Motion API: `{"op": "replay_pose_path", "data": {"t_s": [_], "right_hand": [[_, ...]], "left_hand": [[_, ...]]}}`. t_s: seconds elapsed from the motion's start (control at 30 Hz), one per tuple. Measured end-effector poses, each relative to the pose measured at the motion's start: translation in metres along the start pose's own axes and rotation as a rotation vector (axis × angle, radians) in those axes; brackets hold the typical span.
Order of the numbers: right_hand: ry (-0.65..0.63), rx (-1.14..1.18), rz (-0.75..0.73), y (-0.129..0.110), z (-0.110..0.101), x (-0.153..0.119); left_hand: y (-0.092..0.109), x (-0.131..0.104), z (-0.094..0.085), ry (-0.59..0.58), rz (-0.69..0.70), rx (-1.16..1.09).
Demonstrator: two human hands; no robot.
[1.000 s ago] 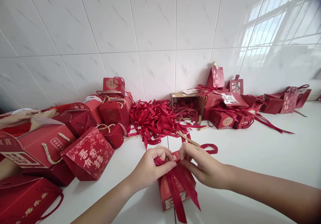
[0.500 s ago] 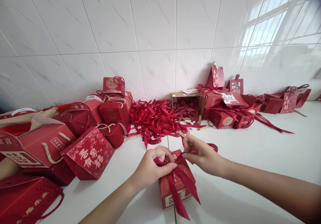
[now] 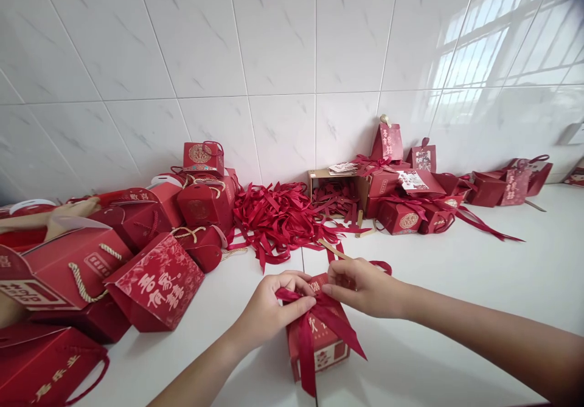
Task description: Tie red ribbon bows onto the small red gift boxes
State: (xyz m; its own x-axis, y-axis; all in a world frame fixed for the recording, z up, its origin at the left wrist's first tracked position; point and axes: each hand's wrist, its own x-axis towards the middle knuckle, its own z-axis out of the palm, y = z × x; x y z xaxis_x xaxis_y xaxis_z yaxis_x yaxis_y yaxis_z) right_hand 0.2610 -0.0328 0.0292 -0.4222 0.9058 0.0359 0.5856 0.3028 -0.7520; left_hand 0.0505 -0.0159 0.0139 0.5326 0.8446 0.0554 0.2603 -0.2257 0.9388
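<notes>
A red printed gift box (image 3: pixel 329 331) stands on the white table in front of me. A dark red satin ribbon (image 3: pixel 308 353) is gathered at its top, with two tails hanging over the near side. My left hand (image 3: pixel 283 302) is closed, pinching a ribbon loop between thumb and fingers at the box's upper left. Over the top right, my right hand (image 3: pixel 360 286) has its fingers closed at the ribbon's gathered middle; the exact grip is partly hidden. Behind it, a thin tan strip (image 3: pixel 335 250) runs up to the fingers, and whether it is held is unclear.
Loose red ribbons (image 3: pixel 278 215) lie heaped beyond the box, beside an open carton (image 3: pixel 312 182). Finished-looking red boxes (image 3: pixel 399 217) are stacked at back right. More red boxes (image 3: pixel 155 285) crowd the left, where another person's arm (image 3: pixel 34 219) seems to reach in. A tiled wall (image 3: pixel 283 48) rises behind.
My right hand has shifted slightly down and closer to the ribbon's middle. The near ribbon tail now hangs straighter, and more of the box's printed front shows. The view has shifted a little.
</notes>
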Motion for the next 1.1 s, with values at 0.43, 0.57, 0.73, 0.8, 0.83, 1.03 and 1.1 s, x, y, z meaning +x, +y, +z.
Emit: {"op": "replay_pose_path", "data": {"t_s": [0.43, 0.57, 0.73, 0.8, 0.83, 1.03, 1.1], "right_hand": [[-0.078, -0.067, -0.124, 0.008, 0.002, 0.002], [-0.026, -0.100, -0.259, 0.012, 0.003, 0.003], [0.023, -0.216, -0.388, 0.016, -0.001, 0.003], [0.021, -0.229, -0.394, 0.017, -0.004, 0.002], [0.018, -0.232, -0.395, 0.017, -0.005, 0.001], [0.017, -0.261, -0.385, 0.022, -0.006, 0.000], [0.012, -0.268, -0.370, 0.023, -0.006, -0.001]], "left_hand": [[-0.004, 0.001, 0.003, 0.043, -0.001, -0.074], [-0.005, 0.000, 0.005, 0.089, -0.014, -0.026], [-0.010, 0.002, 0.005, 0.108, 0.051, -0.017], [-0.012, 0.002, 0.005, 0.104, 0.054, -0.014], [-0.012, 0.003, 0.005, 0.103, 0.049, -0.011], [-0.011, 0.002, 0.003, 0.088, 0.025, -0.016], [-0.009, 0.001, 0.002, 0.077, -0.005, -0.019]]}}
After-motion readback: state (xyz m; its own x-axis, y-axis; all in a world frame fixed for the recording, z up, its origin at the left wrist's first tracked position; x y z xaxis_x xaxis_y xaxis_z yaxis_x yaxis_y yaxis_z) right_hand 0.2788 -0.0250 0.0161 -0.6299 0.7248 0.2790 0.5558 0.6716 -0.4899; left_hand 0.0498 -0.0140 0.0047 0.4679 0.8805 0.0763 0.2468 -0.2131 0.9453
